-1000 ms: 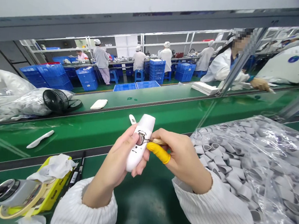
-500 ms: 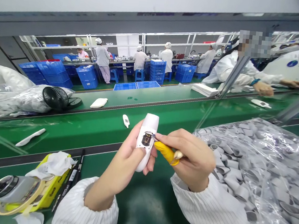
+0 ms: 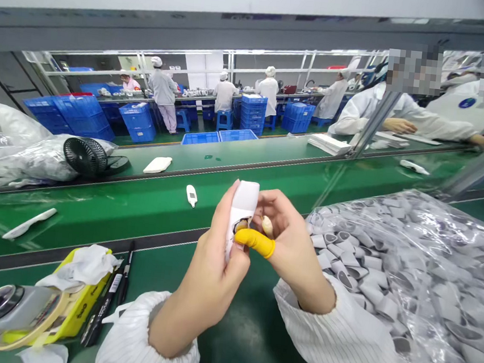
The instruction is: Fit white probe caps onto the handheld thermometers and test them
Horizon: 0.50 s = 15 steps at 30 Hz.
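My left hand (image 3: 209, 275) is wrapped round a white handheld thermometer (image 3: 247, 196), held upright above the green work surface. A recess (image 3: 241, 225) in its face shows a shiny, rounded piece, partly hidden by my thumb. My right hand (image 3: 289, 243) wears a yellow finger cot (image 3: 255, 241) on the thumb and a cream one (image 3: 267, 225) on a finger. The yellow thumb presses at the lower edge of the recess, while the other fingers curl behind the thermometer's right side. Whether a small part sits under the thumb is hidden.
A clear bag of grey-white shells (image 3: 370, 274) lies at right. At left are a yellow box (image 3: 85, 297), tape roll (image 3: 0, 338) and black pens (image 3: 104, 305). Across the green belt (image 3: 149, 207) lie white thermometers (image 3: 191, 195); a black fan (image 3: 84, 156) and co-workers stand beyond.
My right hand has turned from pinching a small dark disc at the recess to pressing there with its thumb, fingers behind. The thermometer has turned slightly. Belt items have shifted left.
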Tool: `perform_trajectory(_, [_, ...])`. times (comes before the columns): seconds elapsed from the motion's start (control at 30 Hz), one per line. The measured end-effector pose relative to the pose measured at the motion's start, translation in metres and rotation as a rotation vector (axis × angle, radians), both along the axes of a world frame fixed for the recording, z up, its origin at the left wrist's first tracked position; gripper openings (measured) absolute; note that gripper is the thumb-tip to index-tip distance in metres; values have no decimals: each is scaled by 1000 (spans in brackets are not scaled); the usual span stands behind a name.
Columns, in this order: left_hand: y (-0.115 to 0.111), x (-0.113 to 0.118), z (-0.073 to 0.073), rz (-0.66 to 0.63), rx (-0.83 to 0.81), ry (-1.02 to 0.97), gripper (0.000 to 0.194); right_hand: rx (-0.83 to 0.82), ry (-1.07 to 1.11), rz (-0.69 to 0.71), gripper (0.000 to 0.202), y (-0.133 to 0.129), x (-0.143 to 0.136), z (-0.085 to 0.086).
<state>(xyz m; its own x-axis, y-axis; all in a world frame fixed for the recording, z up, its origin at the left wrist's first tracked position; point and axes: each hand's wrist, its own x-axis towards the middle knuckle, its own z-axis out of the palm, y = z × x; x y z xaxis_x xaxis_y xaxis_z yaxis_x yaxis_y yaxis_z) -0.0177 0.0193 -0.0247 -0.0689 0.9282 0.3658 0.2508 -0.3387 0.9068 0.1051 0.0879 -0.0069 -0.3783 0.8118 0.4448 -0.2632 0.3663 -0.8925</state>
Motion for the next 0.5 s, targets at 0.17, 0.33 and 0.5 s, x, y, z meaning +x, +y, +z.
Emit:
perform_trajectory(0.17, [4,4,0,47,26,147,77,-193,-61,51,46,4,-2,0])
perform_trajectory(0.33, [9,6,-2,-105,-46,-93,67,-94,-169,76,47,2,13,2])
perform_trajectory(0.5, [9,-3,8,-271,-124,-437,64,221,-851,-171,26,12,65,-16])
